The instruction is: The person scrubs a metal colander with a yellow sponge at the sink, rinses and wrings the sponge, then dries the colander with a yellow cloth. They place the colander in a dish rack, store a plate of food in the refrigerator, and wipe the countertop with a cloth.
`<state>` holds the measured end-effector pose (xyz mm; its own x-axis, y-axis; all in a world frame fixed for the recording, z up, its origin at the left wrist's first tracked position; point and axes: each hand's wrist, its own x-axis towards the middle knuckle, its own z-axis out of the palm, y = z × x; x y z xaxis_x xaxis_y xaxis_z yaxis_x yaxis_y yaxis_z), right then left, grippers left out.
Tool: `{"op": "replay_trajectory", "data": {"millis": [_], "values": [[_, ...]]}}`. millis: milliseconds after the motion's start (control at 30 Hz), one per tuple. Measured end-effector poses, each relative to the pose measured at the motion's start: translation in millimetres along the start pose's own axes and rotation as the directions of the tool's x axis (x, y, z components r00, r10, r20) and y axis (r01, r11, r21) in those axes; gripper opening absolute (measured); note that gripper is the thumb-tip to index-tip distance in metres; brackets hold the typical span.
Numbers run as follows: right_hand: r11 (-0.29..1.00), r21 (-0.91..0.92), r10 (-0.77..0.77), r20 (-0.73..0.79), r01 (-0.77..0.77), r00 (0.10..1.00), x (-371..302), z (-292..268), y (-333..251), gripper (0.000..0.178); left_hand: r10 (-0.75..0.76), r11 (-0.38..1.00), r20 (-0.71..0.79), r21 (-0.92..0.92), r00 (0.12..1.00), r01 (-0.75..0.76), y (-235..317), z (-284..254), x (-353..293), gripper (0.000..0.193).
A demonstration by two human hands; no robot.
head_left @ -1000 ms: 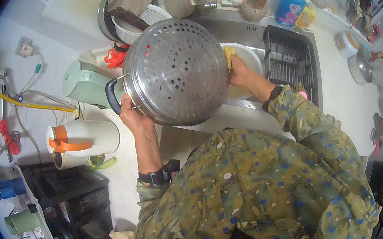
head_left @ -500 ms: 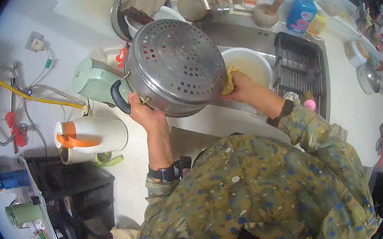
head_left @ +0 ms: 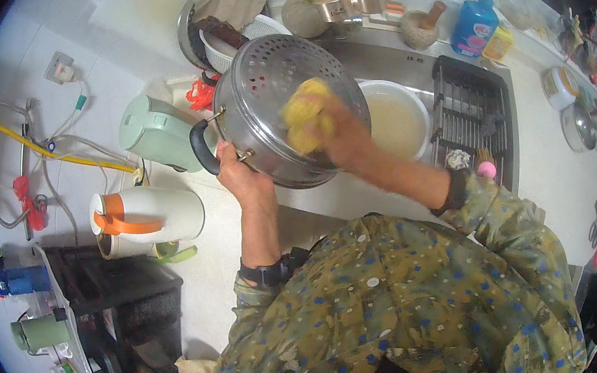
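I see, from above, a person at a kitchen sink [head_left: 402, 62] scrubbing a perforated steel steamer pot [head_left: 290, 120]. The left hand [head_left: 241, 175] is closed around the pot's rim beside its black handle [head_left: 202, 147], holding the pot tilted over the counter edge, just left of a bowl [head_left: 396, 118] of cloudy water in the sink. The right hand [head_left: 333, 134] is closed on a yellow sponge [head_left: 305, 115], pressed against the pot's holed base; its fingers are blurred, so I think it is mid-stroke. My worry is that the wet pot, held by one hand only, could slip and drop, or swing into the green kettle [head_left: 154, 133] close by. Half a second ago the sponge was at the pot's right edge; now it sits near the centre.
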<state>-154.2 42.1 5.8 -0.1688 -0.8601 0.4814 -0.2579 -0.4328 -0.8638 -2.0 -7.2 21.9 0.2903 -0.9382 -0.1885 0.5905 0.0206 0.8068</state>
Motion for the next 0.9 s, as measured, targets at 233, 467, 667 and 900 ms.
{"op": "replay_trajectory", "data": {"millis": [233, 467, 667, 900], "values": [[0.872, -0.285, -0.402, 0.043, 0.397, 0.915, 27, 26, -20, 0.046, -0.028, 0.999, 0.094, 0.035, 0.995, 0.025, -5, -8, -9, 0.030], [0.938, -0.347, -0.107, -0.281, 0.003, 0.954, 88, 15, 30, 0.032, -0.031, 0.997, 0.076, 0.079, 0.997, 0.025, -6, -14, -17, 0.029], [0.823, -0.419, 0.220, -0.388, -0.384, 0.895, 68, -20, 100, 0.039, -0.040, 0.998, 0.079, 0.057, 0.996, 0.036, -1, -18, -21, 0.030], [0.708, -0.457, 0.422, -0.338, -0.539, 0.841, 10, -44, 140, 0.040, -0.027, 0.998, 0.041, 0.056, 0.999, 0.024, 0, -24, -12, 0.031]]}}
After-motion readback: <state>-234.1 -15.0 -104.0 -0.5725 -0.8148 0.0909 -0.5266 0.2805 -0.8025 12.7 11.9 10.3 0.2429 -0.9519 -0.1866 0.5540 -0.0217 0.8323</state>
